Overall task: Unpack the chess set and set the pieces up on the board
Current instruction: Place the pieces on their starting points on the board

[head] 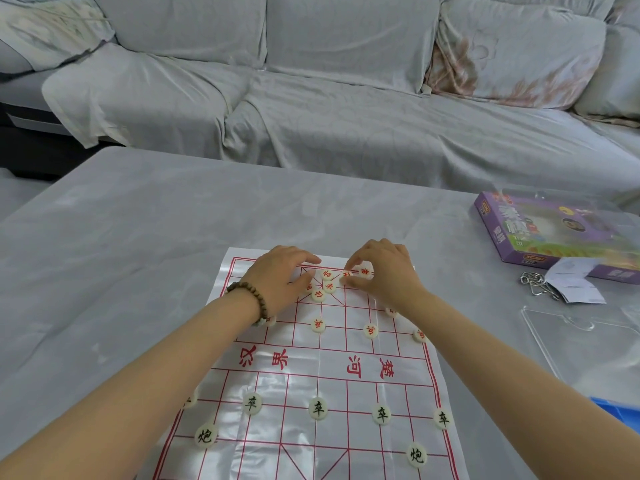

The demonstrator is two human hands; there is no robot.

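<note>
At the far end of the board point(346, 379): both my hands work over the red palace, where a loose cluster of red pieces point(323, 289) lies.
Right hand point(384, 271): thumb and forefinger pinch one red piece point(346, 274) on the far rank, just right of the cluster. I judge it is bound for a back-rank point.
Left hand point(280, 275): fingers straight, resting at the cluster's left and holding nothing I can see. It probably steadies the thin sheet and pens the pile.
Why the pile: unsorted pieces sit beside their own rank, so each needs only a short move.
Board axis: the long axis runs near to far, with the river across the middle.
Facing: the discs lie flat, characters up. The black soldiers point(318, 408) and black cannons point(204, 435) read upright to me, while the red soldiers point(318, 324) are turned toward the far side.
Far right: the box point(554, 233) lies well apart from the board.
</note>
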